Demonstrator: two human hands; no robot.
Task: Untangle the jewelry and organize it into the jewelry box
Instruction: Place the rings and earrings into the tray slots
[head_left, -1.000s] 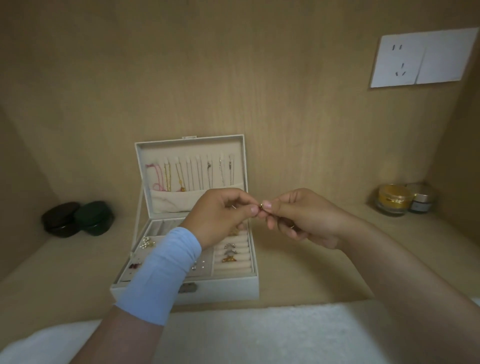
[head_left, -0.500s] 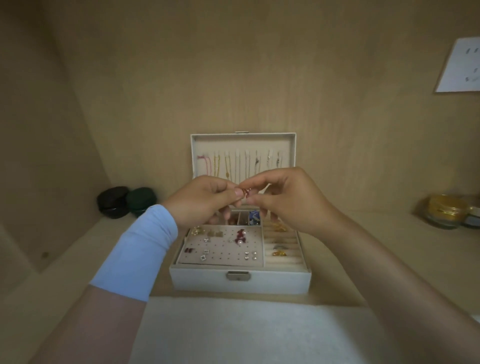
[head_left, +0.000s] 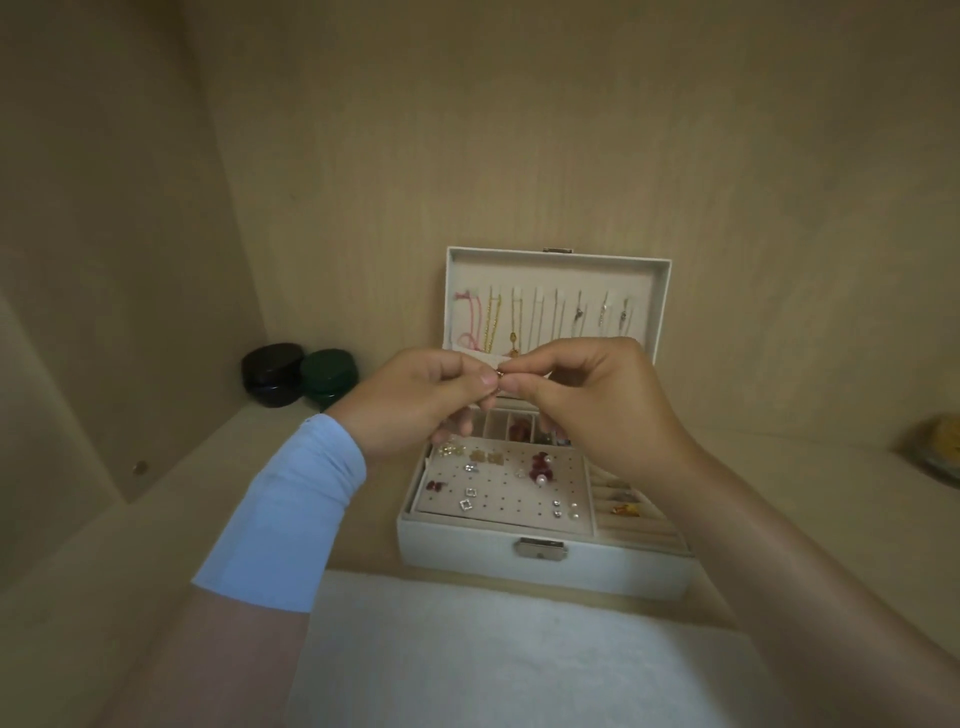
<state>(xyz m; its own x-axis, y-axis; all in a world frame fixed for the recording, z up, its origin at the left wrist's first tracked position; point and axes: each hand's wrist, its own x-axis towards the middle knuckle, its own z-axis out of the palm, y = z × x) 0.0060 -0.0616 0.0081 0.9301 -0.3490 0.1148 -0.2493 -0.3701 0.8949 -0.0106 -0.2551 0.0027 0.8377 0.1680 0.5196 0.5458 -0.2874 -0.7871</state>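
- Now, both hands are up in front of the open jewelry box (head_left: 545, 569), fingertips meeting in mid-air.
- Left hand (head_left: 415, 400): its grip is pinched on a small gold piece (head_left: 500, 374), thumb and forefinger pressed together.
- Right hand (head_left: 587, 405): its grip pinches the same piece from the other side, the remaining fingers curled under.
- The piece is too tiny to name, and I can't make out its long axis.
- The key relation: the piece hangs between the two grips, above the far compartments of the box and clear of them. Neither hand is nearer.
- The earring panel (head_left: 498, 499) lies below and nearer; the ring rolls (head_left: 631, 514) are down to the right, under the right wrist.
- Necklaces (head_left: 519, 317) hang in the raised lid (head_left: 660, 301) just beyond the fingers.
- My guess is they're working something apart before it goes down into the box.
- A white cloth (head_left: 493, 649) lies on the near bench (head_left: 156, 545).
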